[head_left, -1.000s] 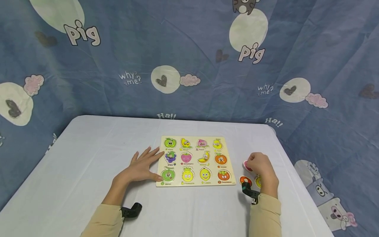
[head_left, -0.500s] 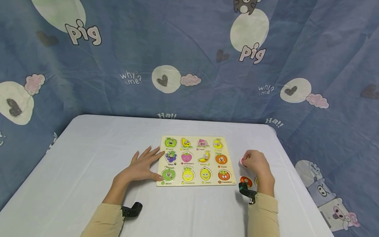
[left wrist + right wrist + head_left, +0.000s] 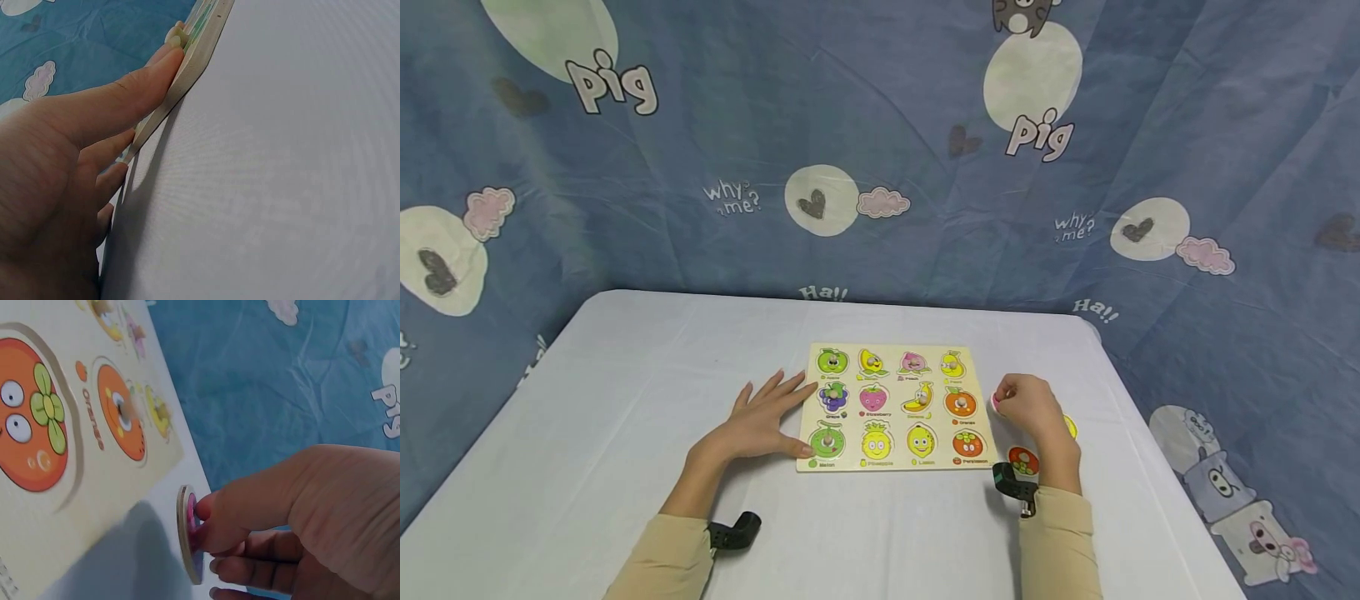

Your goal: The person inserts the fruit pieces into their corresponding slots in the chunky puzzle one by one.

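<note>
Right hand [image 3: 1033, 412] pinching a pink piece [image 3: 183, 531] just off the fruit board's [image 3: 892, 350] right edge.
Left hand [image 3: 758, 427], fingers spread, touches the board's left edge, thumb near its lower corner. White counter [image 3: 865, 533] stretches beyond the board to both sides; a red piece [image 3: 1023, 461] lies near the right wrist.

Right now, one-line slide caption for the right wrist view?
Right hand pinches a pink-faced puzzle piece beside the fruit puzzle board, with the printed Orange label in view.
</note>
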A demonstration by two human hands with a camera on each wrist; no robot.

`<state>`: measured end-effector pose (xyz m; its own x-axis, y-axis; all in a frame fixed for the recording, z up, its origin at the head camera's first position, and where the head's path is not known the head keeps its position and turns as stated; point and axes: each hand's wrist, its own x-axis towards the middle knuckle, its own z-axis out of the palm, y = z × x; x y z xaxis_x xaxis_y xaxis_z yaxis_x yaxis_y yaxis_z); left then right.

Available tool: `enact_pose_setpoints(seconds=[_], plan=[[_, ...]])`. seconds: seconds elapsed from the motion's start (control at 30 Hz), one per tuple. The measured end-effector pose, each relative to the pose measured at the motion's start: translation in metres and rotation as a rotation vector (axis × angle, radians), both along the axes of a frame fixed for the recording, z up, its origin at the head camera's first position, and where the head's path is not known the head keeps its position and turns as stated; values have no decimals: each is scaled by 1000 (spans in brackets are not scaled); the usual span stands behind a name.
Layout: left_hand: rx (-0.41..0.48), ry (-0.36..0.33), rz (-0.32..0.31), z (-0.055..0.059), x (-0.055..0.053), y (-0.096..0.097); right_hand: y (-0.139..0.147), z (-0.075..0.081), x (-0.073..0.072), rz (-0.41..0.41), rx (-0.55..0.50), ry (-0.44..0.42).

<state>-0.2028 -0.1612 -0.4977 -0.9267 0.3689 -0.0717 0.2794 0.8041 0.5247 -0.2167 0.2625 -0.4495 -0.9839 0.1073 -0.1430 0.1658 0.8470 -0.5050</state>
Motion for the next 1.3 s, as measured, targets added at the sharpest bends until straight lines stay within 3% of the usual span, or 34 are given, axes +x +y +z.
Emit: enact_pose_setpoints(seconds=[0.97,1.3], plan=[[-1,8,-10,-1,-1,-2,-35,-7,-8,175,8,179],[-2,7,-12,-2,-1,-2,-49,-9,-8,204,-14,198]])
